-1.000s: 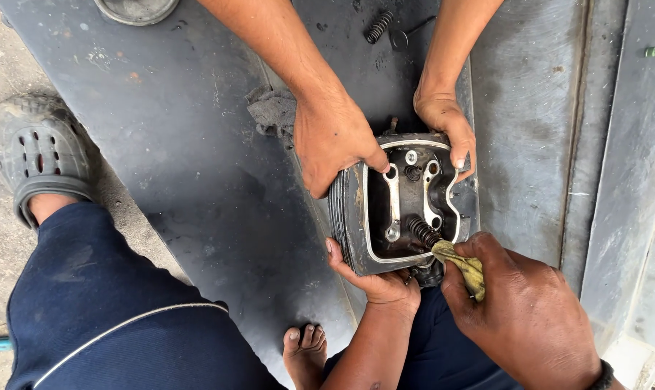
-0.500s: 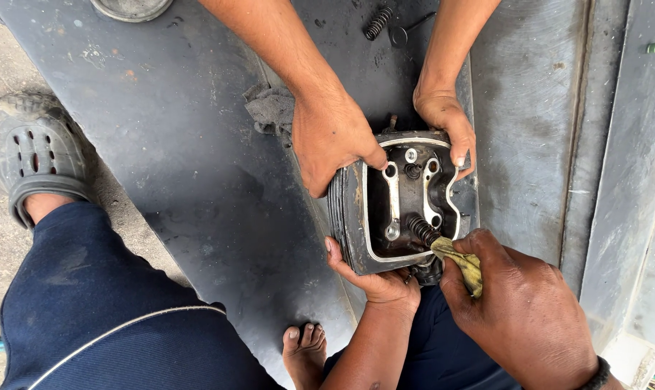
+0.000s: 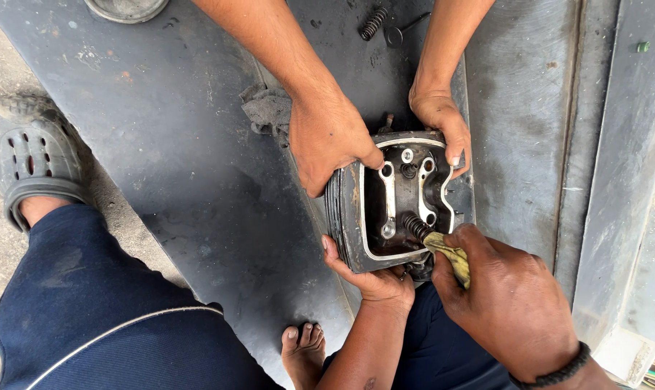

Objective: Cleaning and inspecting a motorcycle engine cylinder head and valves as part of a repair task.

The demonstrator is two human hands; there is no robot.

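Note:
A dark metal engine cylinder head stands on its side on a grey metal surface, its open cavity with a valve spring facing up. My left hand grips its near lower edge from below. My right hand pinches a yellow rag whose tip presses at the spring. Another person reaches in from the far side: one hand clamps the head's upper left corner, the other hand holds its upper right edge.
A loose coil spring and a small ring part lie at the far edge. A grey cloth sits left of the head. A round metal lid is top left. A leg in blue trousers, a grey clog and bare toes are near.
The rag in my right hand has shifted slightly at the spring. All other hands and the cylinder head stay where they were.

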